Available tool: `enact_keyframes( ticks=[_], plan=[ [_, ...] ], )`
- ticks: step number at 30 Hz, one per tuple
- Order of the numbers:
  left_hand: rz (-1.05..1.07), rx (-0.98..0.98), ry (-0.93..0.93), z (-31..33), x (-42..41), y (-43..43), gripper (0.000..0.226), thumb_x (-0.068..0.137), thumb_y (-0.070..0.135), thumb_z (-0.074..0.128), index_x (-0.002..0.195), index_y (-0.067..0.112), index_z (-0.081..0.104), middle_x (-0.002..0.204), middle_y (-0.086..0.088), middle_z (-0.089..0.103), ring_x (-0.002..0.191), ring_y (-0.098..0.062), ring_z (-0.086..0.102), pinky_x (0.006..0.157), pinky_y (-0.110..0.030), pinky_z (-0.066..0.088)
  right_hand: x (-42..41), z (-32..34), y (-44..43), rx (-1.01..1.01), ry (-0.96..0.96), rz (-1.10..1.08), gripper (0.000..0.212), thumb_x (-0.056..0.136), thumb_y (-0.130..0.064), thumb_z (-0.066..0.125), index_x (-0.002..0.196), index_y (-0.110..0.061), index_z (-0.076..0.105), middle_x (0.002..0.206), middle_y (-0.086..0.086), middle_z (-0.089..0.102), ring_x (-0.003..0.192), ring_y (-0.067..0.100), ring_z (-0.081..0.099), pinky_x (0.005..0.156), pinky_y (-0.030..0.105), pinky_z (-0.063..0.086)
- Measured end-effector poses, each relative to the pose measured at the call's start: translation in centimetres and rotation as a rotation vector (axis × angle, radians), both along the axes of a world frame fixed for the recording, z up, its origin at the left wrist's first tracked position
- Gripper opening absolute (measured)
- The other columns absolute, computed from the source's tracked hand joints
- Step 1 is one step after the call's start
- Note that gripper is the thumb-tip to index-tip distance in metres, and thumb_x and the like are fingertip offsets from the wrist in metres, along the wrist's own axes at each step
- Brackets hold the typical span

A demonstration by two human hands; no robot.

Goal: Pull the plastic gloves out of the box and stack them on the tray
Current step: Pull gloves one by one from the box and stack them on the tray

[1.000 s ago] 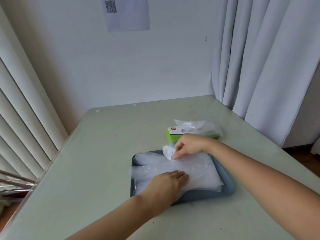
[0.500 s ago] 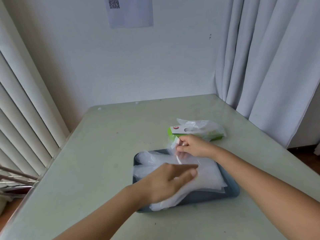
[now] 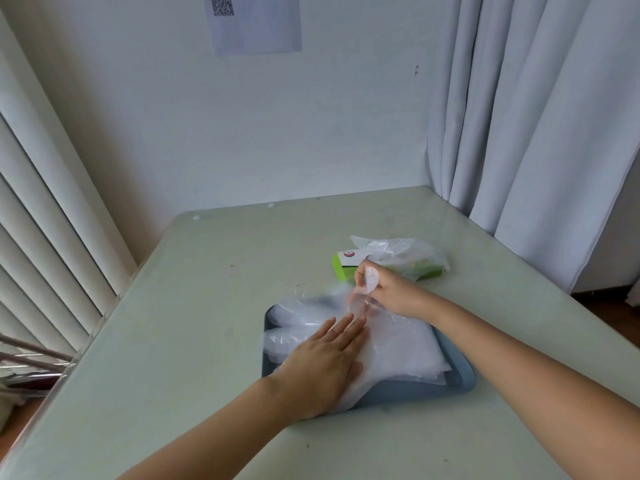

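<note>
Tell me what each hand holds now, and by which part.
The right hand pinches a plastic glove at one raised end. The left hand holds nothing; it lies flat on the glove stack.

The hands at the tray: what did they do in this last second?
The left hand lifted off the stack of gloves half a second ago and now presses flat on it again. The right hand kept its pinch on the top glove, raising its end a little off the stack. The tray and the green box stayed put.
</note>
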State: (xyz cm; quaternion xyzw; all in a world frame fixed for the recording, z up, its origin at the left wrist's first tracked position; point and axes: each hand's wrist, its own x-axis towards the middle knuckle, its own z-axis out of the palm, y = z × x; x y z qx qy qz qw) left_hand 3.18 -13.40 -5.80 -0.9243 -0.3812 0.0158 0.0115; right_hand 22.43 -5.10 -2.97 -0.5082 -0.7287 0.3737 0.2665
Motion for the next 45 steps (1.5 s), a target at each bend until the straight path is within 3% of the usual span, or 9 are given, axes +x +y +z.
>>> enact_keyframes(
  ticks=[3,8,11,15,22,32,39,42,45],
  plan=[
    [0.053,0.040,0.055,0.1,0.6,0.0,0.069,0.101,0.026,-0.004,0.133,0.009,0.055,0.141,-0.006,0.050,0.133,-0.017,0.043,0.111,-0.037,0.022,-0.1,0.7,-0.4,-0.011,0.036,0.094,0.024,0.096,0.001,0.041,0.096,-0.022,0.048,0.088,0.006,0.073,0.068,0.023,0.065,0.066,0.031,0.048],
    [0.084,0.054,0.029,0.7,0.8,-0.6,0.069,0.097,0.034,-0.011,0.148,0.003,0.024,0.156,-0.010,0.021,0.146,-0.022,0.019,0.116,-0.036,-0.003,-0.2,0.7,-0.5,-0.025,0.001,0.079,0.009,0.097,-0.017,0.053,0.102,-0.020,0.047,0.088,0.012,0.069,0.063,0.023,0.061,0.062,0.030,0.047],
    [0.121,-0.159,0.078,0.9,0.4,-0.2,0.057,0.103,0.037,0.008,0.151,0.014,-0.010,0.159,-0.002,-0.014,0.147,-0.017,-0.011,0.116,-0.034,-0.011,1.2,2.0,-0.6,-0.119,-0.258,0.024,0.050,0.078,-0.041,0.076,0.112,-0.023,0.044,0.089,0.006,0.065,0.062,0.011,0.059,0.061,0.024,0.045],
    [0.170,-0.304,0.032,0.6,-0.1,0.5,0.059,0.102,0.048,0.015,0.150,0.032,-0.015,0.156,0.012,-0.022,0.145,-0.013,-0.020,0.118,-0.047,-0.010,3.3,3.8,-1.2,-0.114,-0.392,0.020,0.044,0.077,-0.013,0.077,0.113,-0.019,0.053,0.086,0.001,0.063,0.063,0.013,0.059,0.053,0.021,0.047],
    [0.190,-0.300,0.027,0.7,-0.3,0.6,0.066,0.096,0.061,0.021,0.148,0.040,-0.014,0.156,0.012,-0.023,0.144,-0.015,-0.021,0.116,-0.050,-0.011,2.9,2.3,-5.8,0.491,-0.502,0.022,0.031,0.090,-0.018,0.062,0.121,-0.015,0.060,0.137,-0.002,0.049,0.128,0.014,0.044,0.103,0.015,0.024],
    [0.409,-0.297,0.072,0.7,-0.8,-0.5,0.117,0.058,0.097,0.011,0.149,0.031,-0.020,0.157,0.000,-0.024,0.144,-0.027,-0.022,0.116,-0.054,-0.005,5.1,0.3,-9.0,0.073,-0.977,0.262,0.089,0.071,-0.084,0.019,0.148,-0.046,-0.004,0.160,0.005,-0.015,0.146,0.012,-0.016,0.114,0.028,-0.014],
    [0.530,-0.426,0.006,5.7,-0.4,0.4,0.092,0.082,0.077,0.032,0.153,0.023,0.008,0.160,-0.002,0.015,0.145,-0.025,0.019,0.115,-0.039,0.017,6.1,2.8,-7.3,0.033,-0.296,-0.029,0.063,0.075,-0.063,0.057,0.132,-0.036,0.054,0.126,-0.010,0.060,0.118,0.001,0.054,0.097,0.012,0.038],
    [0.468,-0.280,-0.155,7.9,0.4,2.1,0.078,0.088,0.070,0.031,0.148,0.022,0.026,0.151,-0.001,0.037,0.137,-0.021,0.034,0.115,-0.039,0.021,8.4,2.9,-3.4,0.207,0.020,-0.390,0.027,0.085,-0.032,0.069,0.110,-0.019,0.068,0.109,-0.004,0.070,0.091,-0.002,0.063,0.088,0.016,0.046],
    [0.433,-0.150,-0.264,8.1,1.6,5.0,0.065,0.095,0.057,0.035,0.146,0.017,0.032,0.148,-0.006,0.040,0.135,-0.024,0.037,0.113,-0.035,0.023,11.4,2.6,1.1,0.069,0.065,-0.683,0.043,0.084,-0.026,0.071,0.122,-0.008,0.060,0.115,0.008,0.064,0.098,0.018,0.058,0.087,0.028,0.044]
  ],
)
